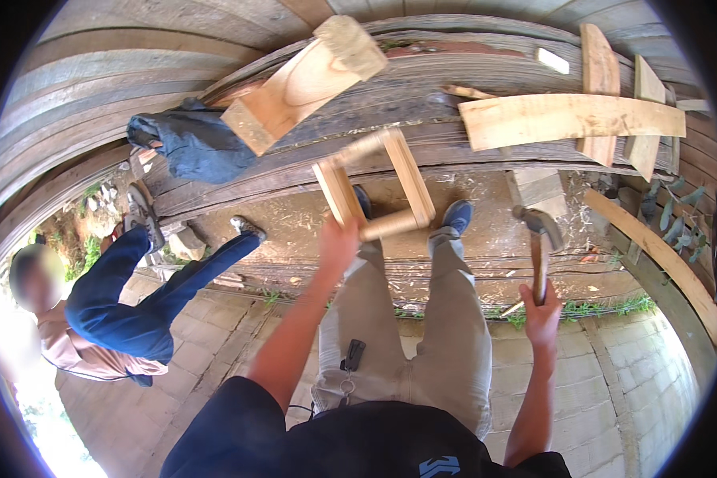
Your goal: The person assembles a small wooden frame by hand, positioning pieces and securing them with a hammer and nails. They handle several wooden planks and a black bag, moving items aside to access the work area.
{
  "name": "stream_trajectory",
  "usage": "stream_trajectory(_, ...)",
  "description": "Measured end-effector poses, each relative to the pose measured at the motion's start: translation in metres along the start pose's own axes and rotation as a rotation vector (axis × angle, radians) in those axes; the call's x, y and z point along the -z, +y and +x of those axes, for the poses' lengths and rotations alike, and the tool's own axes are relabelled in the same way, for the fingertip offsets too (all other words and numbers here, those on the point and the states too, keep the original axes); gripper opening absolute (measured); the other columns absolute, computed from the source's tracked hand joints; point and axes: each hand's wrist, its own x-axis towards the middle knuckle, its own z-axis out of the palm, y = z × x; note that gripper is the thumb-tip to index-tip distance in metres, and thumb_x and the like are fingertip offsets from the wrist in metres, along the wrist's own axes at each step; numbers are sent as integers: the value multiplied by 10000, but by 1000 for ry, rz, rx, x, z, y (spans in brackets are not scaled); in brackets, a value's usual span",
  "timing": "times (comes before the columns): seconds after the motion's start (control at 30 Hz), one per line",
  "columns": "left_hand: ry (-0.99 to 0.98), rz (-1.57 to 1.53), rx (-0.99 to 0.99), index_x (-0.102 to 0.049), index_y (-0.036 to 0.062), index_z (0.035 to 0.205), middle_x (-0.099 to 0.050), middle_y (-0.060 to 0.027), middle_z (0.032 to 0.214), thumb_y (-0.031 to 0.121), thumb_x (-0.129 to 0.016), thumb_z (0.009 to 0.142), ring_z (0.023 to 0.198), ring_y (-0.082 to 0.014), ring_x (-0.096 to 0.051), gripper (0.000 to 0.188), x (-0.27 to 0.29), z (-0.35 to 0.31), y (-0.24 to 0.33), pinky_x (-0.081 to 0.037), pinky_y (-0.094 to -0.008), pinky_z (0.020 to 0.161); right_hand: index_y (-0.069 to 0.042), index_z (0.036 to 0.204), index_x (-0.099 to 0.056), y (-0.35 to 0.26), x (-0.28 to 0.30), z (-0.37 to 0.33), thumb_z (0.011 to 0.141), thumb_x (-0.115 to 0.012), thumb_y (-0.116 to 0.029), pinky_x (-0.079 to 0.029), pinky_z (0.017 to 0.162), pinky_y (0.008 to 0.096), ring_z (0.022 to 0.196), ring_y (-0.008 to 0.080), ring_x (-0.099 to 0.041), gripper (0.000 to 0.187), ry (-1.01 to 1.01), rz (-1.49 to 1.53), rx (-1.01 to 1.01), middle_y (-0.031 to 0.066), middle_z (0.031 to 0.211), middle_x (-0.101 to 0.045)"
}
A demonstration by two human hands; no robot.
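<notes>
Frame (409,177) is near the bench (422,80); whether they touch, I cannot tell from afar. Left hand (339,243) is closed around its near left corner; right hand (543,309) is wrapped around the hammer (540,253). I think this one-corner hold may let it twist, and a stray blow could hurt the left hand.

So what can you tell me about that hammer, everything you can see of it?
The hammer has a grey, metal-looking head, with a blunt striking end toward the left and a curved, claw-like end toward the right. Its handle is brown and looks wooden. It points head-outward, away from the person's body, with the lower handle wrapped in the grip of the right hand. In the picture, the head shows just below a pale block; only the hand clearly touches the hammer.
</notes>
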Motion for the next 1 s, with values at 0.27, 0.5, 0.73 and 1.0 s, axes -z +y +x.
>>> stream_trajectory(0.27,200,83,-125,-595,20,1068,-670,-239,924,561,-482,912,926,-460,-618,575,-16,50,89,-464,-514,812,-17,782,-516,44,10,4,878,-709,-208,-287,456,341,490,136,-318,288,-144,-143,106,50,517,-402)
stream_trajectory(0.5,488,-146,23,-555,13,986,-654,-174,873,540,-450,961,831,-349,-627,538,6,38,-8,-455,-458,772,-6,842,-545,19,-32,-2,880,-705,-194,-324,492,336,549,130,-342,250,-267,-91,-9,27,576,-394)
stream_trajectory(0.73,469,-235,-120,-633,-21,980,-646,-151,805,421,-547,956,699,-250,-597,451,12,80,-61,-456,-404,662,-14,886,-559,9,-80,-14,867,-722,-226,-336,506,313,570,107,-368,269,-266,-1,10,5,605,-433)
stream_trajectory(1.0,321,-258,-17,-666,3,912,-586,-60,741,343,-583,958,670,-117,-485,353,27,79,-59,-400,-324,609,-15,915,-564,-15,-98,-23,894,-680,-213,-343,523,285,593,82,-377,231,-221,0,-116,-16,651,-448)
